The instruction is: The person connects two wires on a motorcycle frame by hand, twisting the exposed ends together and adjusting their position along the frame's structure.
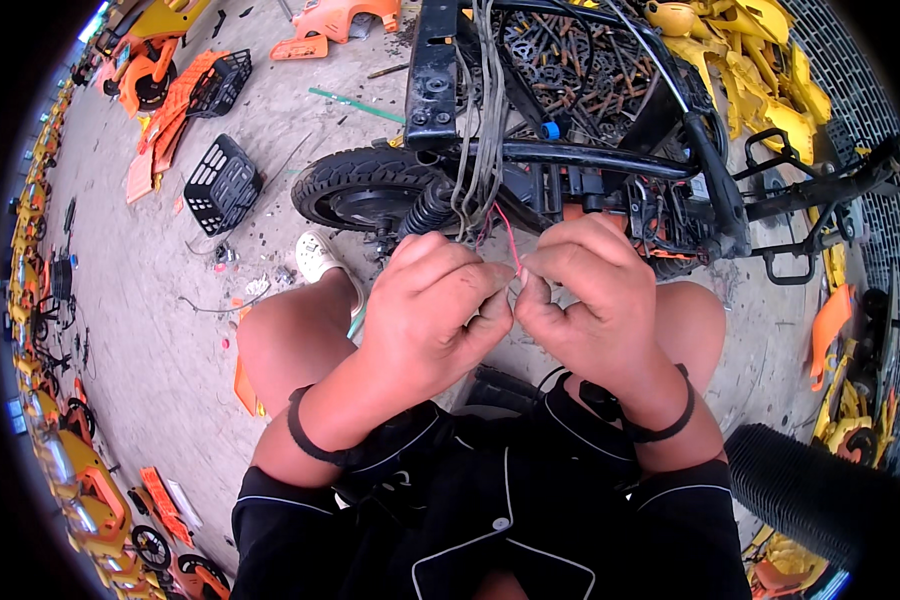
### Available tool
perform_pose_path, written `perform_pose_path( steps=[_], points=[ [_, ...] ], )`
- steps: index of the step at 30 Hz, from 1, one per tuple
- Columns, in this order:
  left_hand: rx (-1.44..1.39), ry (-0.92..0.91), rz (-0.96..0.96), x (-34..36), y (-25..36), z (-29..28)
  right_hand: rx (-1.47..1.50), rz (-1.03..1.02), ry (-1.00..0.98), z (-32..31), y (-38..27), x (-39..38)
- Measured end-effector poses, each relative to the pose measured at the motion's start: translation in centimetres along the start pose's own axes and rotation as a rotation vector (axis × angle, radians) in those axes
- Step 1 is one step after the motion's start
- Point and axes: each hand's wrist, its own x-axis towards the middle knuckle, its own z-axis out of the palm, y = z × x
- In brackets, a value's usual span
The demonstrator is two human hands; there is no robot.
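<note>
My left hand (pixel 430 305) and my right hand (pixel 585 300) meet at the centre, fingertips pinched on a thin red wire (pixel 505 225); their exact contact point is partly hidden by the fingers. The wire runs up among grey cables (pixel 470 150) hanging over the black frame of a stripped scooter (pixel 610 157). Just above my hands are a black coiled spring shock (pixel 422 210) and a tyred wheel (pixel 335 190). A tray in the frame holds many rusty bolts and metal parts (pixel 570 70).
Black crates (pixel 220 185) and orange panels (pixel 330 20) lie on the concrete floor (pixel 170 330). Yellow panels (pixel 770 80) are piled at upper right, and rows of scooters (pixel 85 470) line the left. A ribbed black object (pixel 790 490) is at lower right. My knees flank my hands.
</note>
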Motion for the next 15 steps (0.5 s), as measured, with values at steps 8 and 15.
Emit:
perform_pose_path(
  steps=[8,15],
  points=[
    [0.002,0.014,0.01,0.2,0.25,-0.12,0.007,0.039,-0.006,-0.14,-0.15,0.04],
    [-0.005,0.008,0.003,0.02,0.5,-0.13,-0.002,0.039,0.045,0.15,0.03,0.0]
  ],
)
